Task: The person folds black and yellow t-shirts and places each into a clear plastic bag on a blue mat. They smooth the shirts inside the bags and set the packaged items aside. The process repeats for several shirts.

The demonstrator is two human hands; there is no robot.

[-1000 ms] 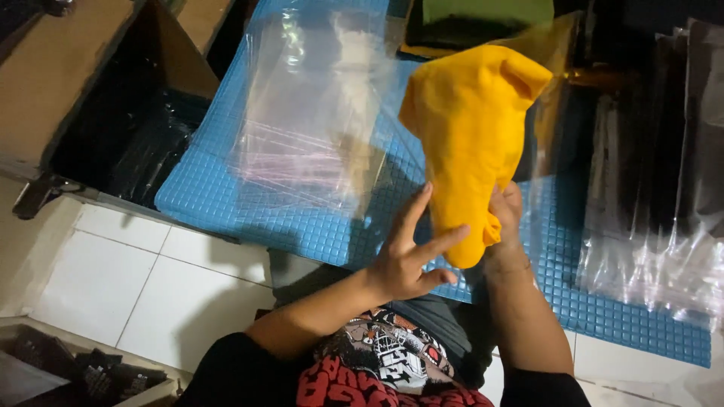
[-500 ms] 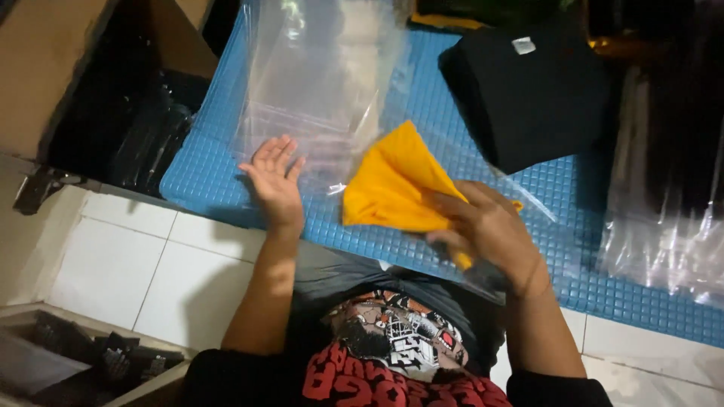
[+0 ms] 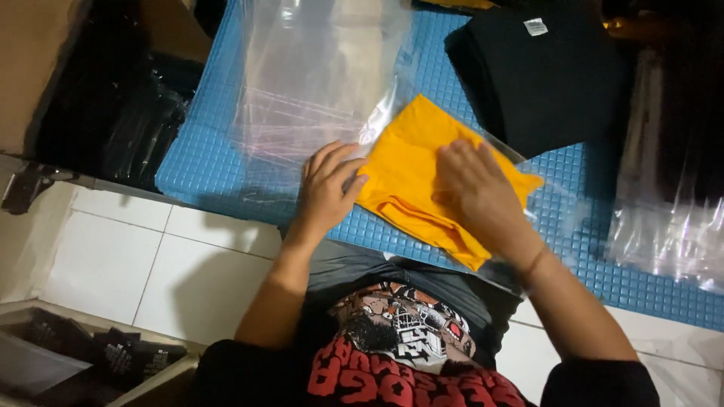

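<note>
Yellow cloth, a folded garment, now lies flat on the blue grid mat, where half a second ago I had it lifted off the mat, pinched in my right hand. It has come down and slid to the right of the stack of clear plastic bags, and it looks to be inside a clear bag of its own: I can see a glossy film edge running past its far right corner and below its near edge, though how far in it sits I cannot tell. My reading is that the garment is settled and being pressed smooth.

My right hand has let go of its pinch and lies palm down on the right half of the garment, fingers spread and flat, gripping nothing. My left hand, which was open on the mat farther left, has moved in to the garment's left edge; its fingers are loosely curled, the tips touching the cloth or the film there, holding nothing that I can make out.

So the garment is between and under my two hands, right in front of me. A folded black garment lies on the mat beyond my right hand, apart from the yellow one.
</note>
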